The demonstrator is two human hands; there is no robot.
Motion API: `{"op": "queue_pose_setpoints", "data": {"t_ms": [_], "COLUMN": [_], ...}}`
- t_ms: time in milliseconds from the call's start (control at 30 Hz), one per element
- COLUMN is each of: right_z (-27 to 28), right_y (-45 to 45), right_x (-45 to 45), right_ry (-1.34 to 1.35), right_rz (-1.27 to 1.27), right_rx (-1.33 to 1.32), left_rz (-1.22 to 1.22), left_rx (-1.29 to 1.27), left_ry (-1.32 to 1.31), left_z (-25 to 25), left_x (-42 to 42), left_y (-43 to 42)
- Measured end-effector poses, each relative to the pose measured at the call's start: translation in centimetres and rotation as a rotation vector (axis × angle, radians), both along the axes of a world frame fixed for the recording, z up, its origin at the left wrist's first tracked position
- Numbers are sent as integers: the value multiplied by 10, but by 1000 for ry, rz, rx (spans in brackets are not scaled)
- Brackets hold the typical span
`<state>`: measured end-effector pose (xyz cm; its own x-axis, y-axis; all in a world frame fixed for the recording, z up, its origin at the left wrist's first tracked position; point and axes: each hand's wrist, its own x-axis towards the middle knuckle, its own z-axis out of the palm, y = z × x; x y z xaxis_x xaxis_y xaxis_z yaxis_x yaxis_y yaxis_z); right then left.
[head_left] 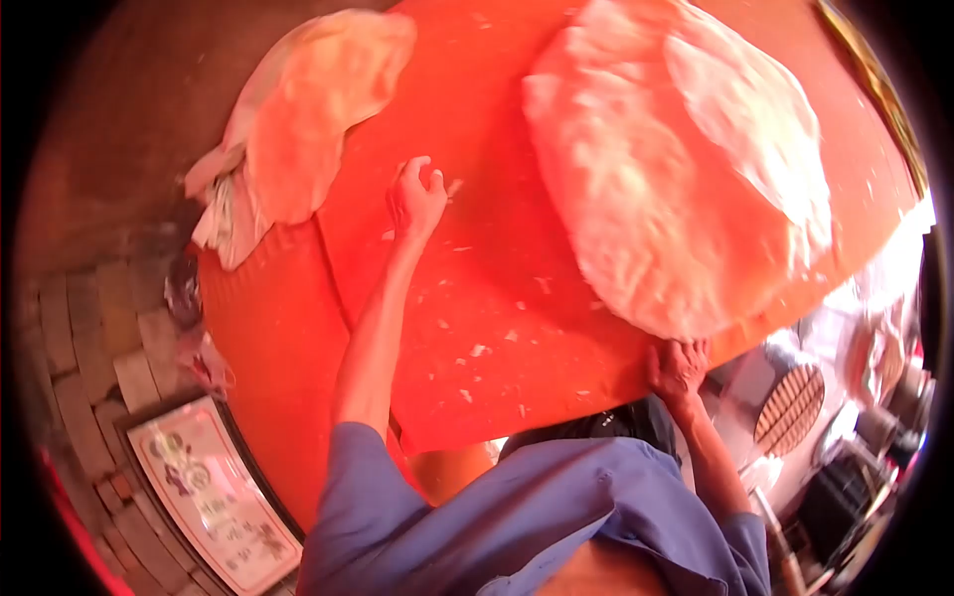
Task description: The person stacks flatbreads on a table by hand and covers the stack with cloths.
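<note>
A large, pale, uneven oval sheet (646, 179), like flatbread, lies on the red-covered table (477, 368), its right side partly overlapped by a brighter flap. My right hand (681, 368) is at the table's near edge, against the lower rim of this sheet; whether its fingers grip the rim is hard to see. Left of the large sheet, my left hand (417, 199) is over the red cover with fingers curled but apart, holding nothing. Beyond it, at the upper left, a smaller pale sheet (308, 119) lies on a crumpled cloth (234, 214). Small flakes are scattered over the cover.
A framed patterned panel (214, 492) stands at the lower left beside a brick floor (94, 348). To the lower right are a round slatted object (790, 407) and a cluttered group of dark containers (845, 497). Plastic bags (204, 363) hang near the table's left edge.
</note>
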<state>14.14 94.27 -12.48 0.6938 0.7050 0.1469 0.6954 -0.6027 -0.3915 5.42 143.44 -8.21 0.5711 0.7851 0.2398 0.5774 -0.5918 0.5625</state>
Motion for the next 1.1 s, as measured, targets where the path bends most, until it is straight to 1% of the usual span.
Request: {"op": "queue_pose_setpoints", "data": {"t_ms": [67, 133, 200, 267, 333, 500, 567, 700, 767, 800, 867, 967, 1100], "right_z": [3, 8, 8, 8, 4, 9, 10, 8, 9, 9, 14, 14, 12], "right_y": [-11, -30, -29, -21, -24, -39, -39, -47, -47, -46, -41, -39, -42], "right_x": [6, 5, 5, 2, -1, 6, 6, 8, 4, 2, 1, -3, -2], "right_ry": [-20, -41, -29, -24, 12, -12, -32, -34, -32, -39, -24, -6, 13], "right_rz": [41, 41, 28, 31, 19, 26, 11, 27, 27, 26, 23, 12, 6], "right_rx": [-10, -11, -83, -108, -165, -179, -157, -199, -203, -202, -186, -169, -163], "left_rz": [19, 55, 108, 134, 139, 167, -11, -81, -106, -110, 49, 74, 5], "left_rx": [217, 239, 253, 364, 387, 467, 543, 539, 539, 538, 578, 638, 647], "left_ry": [55, 99, 144, 214, 263, 388, 338, 271, 384, 381, 631, 658, 658], "left_z": [-14, -15, -16, -7, -2, -7, 0, 7, 10, 11, 13, 28, 44], "left_x": [-23, -23, -28, -22, -8, 20, 15, 8, 9, 13, 25, 39, 27], "left_y": [35, 63, 98, 131, 151, 167, 176, 196, 196, 196, 195, 195, 226]}}
